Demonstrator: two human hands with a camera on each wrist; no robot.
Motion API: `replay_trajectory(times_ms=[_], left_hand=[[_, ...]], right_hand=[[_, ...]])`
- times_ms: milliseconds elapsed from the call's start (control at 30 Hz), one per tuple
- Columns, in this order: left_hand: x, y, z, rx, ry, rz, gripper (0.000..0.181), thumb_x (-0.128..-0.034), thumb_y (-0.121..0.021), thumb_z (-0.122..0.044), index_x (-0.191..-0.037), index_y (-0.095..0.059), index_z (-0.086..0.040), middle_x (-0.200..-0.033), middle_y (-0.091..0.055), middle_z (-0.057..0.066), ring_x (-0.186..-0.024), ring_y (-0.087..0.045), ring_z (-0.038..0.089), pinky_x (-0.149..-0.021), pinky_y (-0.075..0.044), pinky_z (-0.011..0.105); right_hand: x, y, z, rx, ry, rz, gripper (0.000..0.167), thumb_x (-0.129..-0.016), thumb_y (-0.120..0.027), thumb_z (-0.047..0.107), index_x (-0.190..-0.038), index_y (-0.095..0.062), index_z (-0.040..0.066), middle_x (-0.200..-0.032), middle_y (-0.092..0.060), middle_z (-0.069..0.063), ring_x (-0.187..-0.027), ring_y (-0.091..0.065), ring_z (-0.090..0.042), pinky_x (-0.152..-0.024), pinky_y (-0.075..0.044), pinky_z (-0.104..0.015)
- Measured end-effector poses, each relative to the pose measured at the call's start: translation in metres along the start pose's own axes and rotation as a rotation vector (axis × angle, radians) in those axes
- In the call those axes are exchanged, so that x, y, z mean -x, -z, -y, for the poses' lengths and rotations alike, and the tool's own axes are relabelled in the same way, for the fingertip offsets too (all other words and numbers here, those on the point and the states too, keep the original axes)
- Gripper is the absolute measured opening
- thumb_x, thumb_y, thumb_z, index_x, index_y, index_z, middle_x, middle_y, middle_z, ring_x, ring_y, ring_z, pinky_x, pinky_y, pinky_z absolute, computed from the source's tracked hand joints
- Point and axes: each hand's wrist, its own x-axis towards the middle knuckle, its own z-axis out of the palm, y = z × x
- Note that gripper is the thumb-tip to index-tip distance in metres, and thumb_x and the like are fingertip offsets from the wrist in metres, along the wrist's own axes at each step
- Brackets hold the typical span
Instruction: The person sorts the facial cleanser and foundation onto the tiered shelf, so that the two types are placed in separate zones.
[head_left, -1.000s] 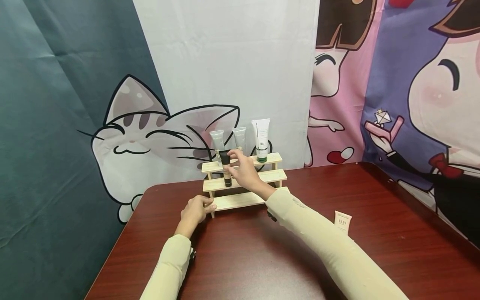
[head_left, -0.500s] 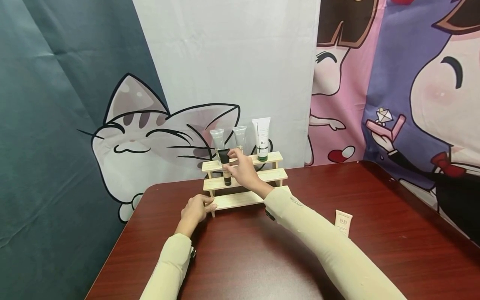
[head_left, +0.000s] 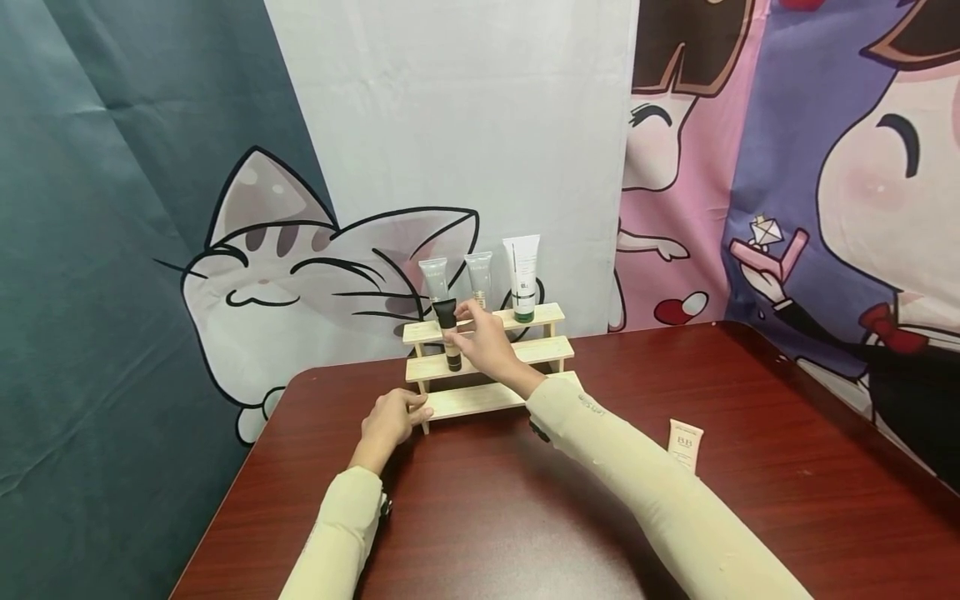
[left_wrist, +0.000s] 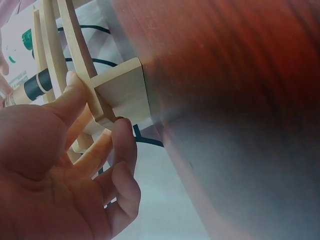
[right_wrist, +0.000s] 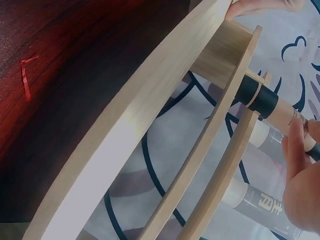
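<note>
A three-tier pale wooden display stand (head_left: 480, 400) stands on the table. My left hand (head_left: 388, 421) grips the left end of its lowest shelf; the left wrist view shows the thumb laid on the wood and fingertips at its edge. On the middle shelf, towards the left, is a beige cosmetic tube (head_left: 453, 353) with black ends, its top leaning slightly left. My right hand (head_left: 491, 343) pinches this tube between thumb and fingers. In the right wrist view the tube's black base (right_wrist: 256, 95) meets the middle shelf.
Along the top shelf stand two clear-grey tubes, a left one (head_left: 433, 273) and a right one (head_left: 478, 273), and a larger white tube (head_left: 523, 279) with a green cap. A pale BB cream tube (head_left: 684, 442) is on the red-brown table (head_left: 480, 517) at right. A printed curtain (head_left: 465, 108) hangs behind.
The top of the beige tube in my right hand has tipped slightly to the left. My left hand stays at the shelf's end.
</note>
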Motion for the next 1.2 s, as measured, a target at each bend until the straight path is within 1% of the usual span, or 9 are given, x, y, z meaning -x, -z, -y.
replay_trajectory(times_ms=[100,233,300,400,533,700,833,1000,1200], left_hand=[[0.000,0.001,0.000,0.001,-0.002,-0.001,0.043,-0.0899,-0.072,-0.040,-0.131,-0.068,-0.028,-0.142,-0.057,0.005,-0.127,-0.053,0.037,-0.090,-0.046,0.060],[0.001,0.001,0.000,0.001,-0.011,0.006,0.043,-0.0904,-0.071,-0.039,-0.132,-0.067,-0.027,-0.142,-0.056,0.006,-0.128,-0.053,0.038,-0.090,-0.046,0.060],[0.001,0.000,-0.001,0.000,-0.012,0.007,0.043,-0.0904,-0.071,-0.039,-0.132,-0.067,-0.027,-0.143,-0.056,0.007,-0.128,-0.052,0.038,-0.090,-0.046,0.061],[0.001,0.000,-0.001,-0.001,-0.012,0.006,0.043,-0.0902,-0.071,-0.040,-0.131,-0.067,-0.026,-0.142,-0.056,0.006,-0.128,-0.053,0.038,-0.090,-0.046,0.061],[0.001,0.001,-0.001,-0.001,-0.004,0.009,0.043,-0.0903,-0.071,-0.040,-0.131,-0.067,-0.027,-0.142,-0.056,0.006,-0.128,-0.053,0.037,-0.091,-0.046,0.060],[0.000,0.001,-0.001,0.000,0.005,0.011,0.043,-0.0903,-0.071,-0.039,-0.131,-0.067,-0.027,-0.142,-0.056,0.006,-0.127,-0.053,0.038,-0.091,-0.046,0.060],[0.000,0.001,-0.001,-0.002,-0.001,0.011,0.044,-0.0906,-0.071,-0.039,-0.132,-0.067,-0.027,-0.142,-0.056,0.007,-0.128,-0.053,0.038,-0.091,-0.045,0.061],[0.001,0.002,-0.001,-0.002,-0.003,0.013,0.045,-0.0907,-0.071,-0.040,-0.133,-0.066,-0.027,-0.142,-0.056,0.009,-0.127,-0.053,0.038,-0.090,-0.046,0.060],[0.000,0.001,-0.001,-0.002,-0.006,0.008,0.044,-0.0909,-0.071,-0.039,-0.133,-0.066,-0.026,-0.142,-0.056,0.009,-0.126,-0.054,0.039,-0.089,-0.047,0.060]], right_hand=[[0.001,0.001,-0.002,0.012,0.024,0.002,0.025,-0.087,-0.077,0.008,-0.098,-0.055,0.003,-0.103,-0.067,-0.014,-0.092,-0.073,-0.027,-0.065,-0.057,-0.023],[0.003,0.001,-0.006,0.024,0.052,-0.002,0.023,-0.085,-0.079,0.006,-0.085,-0.056,0.003,-0.094,-0.071,-0.013,-0.089,-0.074,-0.028,-0.066,-0.058,-0.026],[0.004,0.001,-0.008,0.033,0.056,0.005,0.023,-0.085,-0.079,0.006,-0.082,-0.056,0.004,-0.091,-0.073,-0.012,-0.087,-0.074,-0.027,-0.067,-0.058,-0.026],[0.006,0.001,-0.012,0.055,0.049,0.021,0.021,-0.084,-0.080,0.007,-0.081,-0.059,0.005,-0.089,-0.074,-0.010,-0.083,-0.075,-0.024,-0.067,-0.058,-0.026],[0.010,0.002,-0.016,0.094,0.027,0.043,0.022,-0.082,-0.082,0.010,-0.084,-0.061,0.006,-0.088,-0.074,-0.009,-0.081,-0.074,-0.020,-0.071,-0.057,-0.029],[0.015,0.006,-0.018,0.098,0.001,0.070,0.026,-0.082,-0.083,0.016,-0.088,-0.060,0.005,-0.095,-0.074,-0.011,-0.088,-0.074,-0.022,-0.079,-0.058,-0.032],[0.018,0.010,-0.020,0.133,-0.002,0.084,0.027,-0.084,-0.082,0.019,-0.092,-0.061,0.005,-0.097,-0.074,-0.011,-0.093,-0.073,-0.022,-0.085,-0.056,-0.034],[0.026,0.017,-0.022,0.155,-0.019,0.103,0.025,-0.085,-0.080,0.018,-0.101,-0.064,0.006,-0.099,-0.073,-0.008,-0.093,-0.070,-0.022,-0.084,-0.055,-0.037],[0.036,0.026,-0.020,0.143,-0.071,0.121,0.033,-0.085,-0.080,0.017,-0.114,-0.067,0.006,-0.101,-0.074,-0.004,-0.095,-0.069,-0.022,-0.078,-0.057,-0.038]])
